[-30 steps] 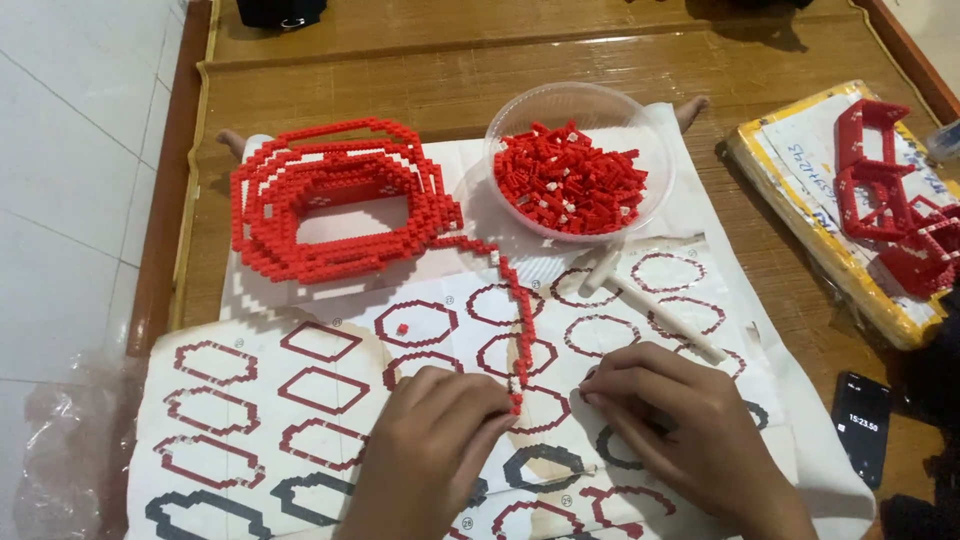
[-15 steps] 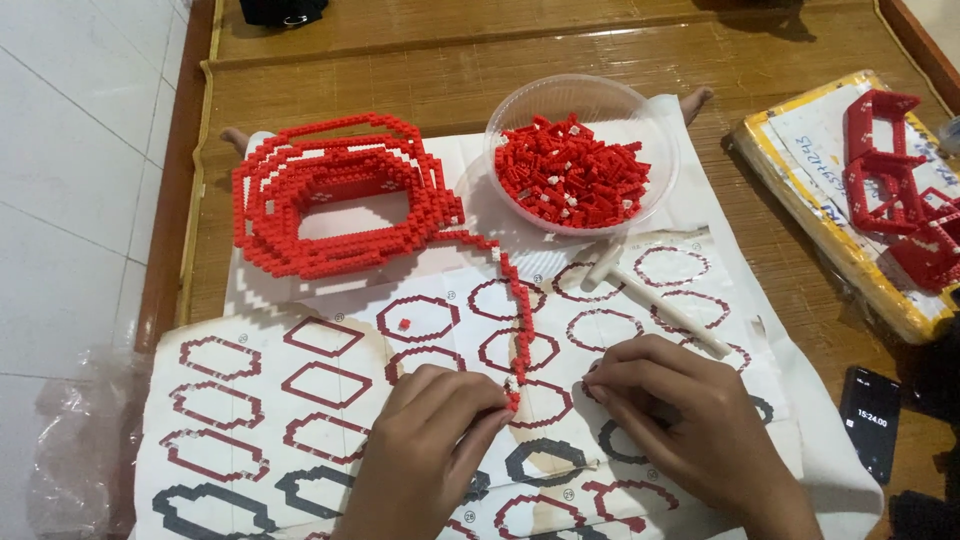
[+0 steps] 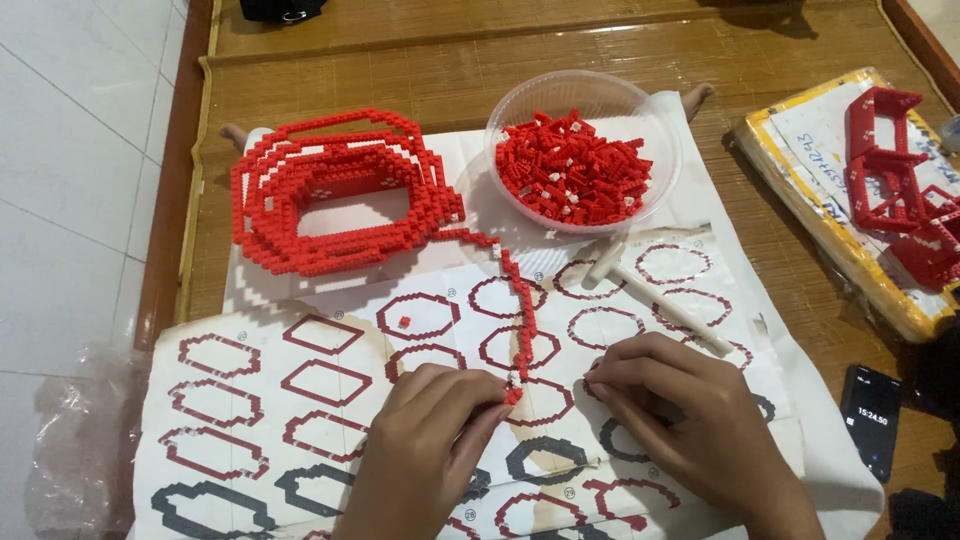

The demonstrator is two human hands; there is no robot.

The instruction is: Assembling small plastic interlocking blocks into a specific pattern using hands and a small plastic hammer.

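My left hand [image 3: 430, 440] is pinching the near end of the red brick strip [image 3: 518, 320], fingers closed on it, over the printed pattern sheet [image 3: 300, 400] near the mat's front edge. My right hand [image 3: 690, 420] is resting curled just beside it, and I cannot tell whether it is gripping anything. The clear bowl [image 3: 520, 100] of red bricks is sitting toward the far edge, and a yellow-bordered flat package [image 3: 800, 180] is lying at the right edge.

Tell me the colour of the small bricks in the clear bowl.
Mostly red, with a few white ones; the bricks show in the head view.
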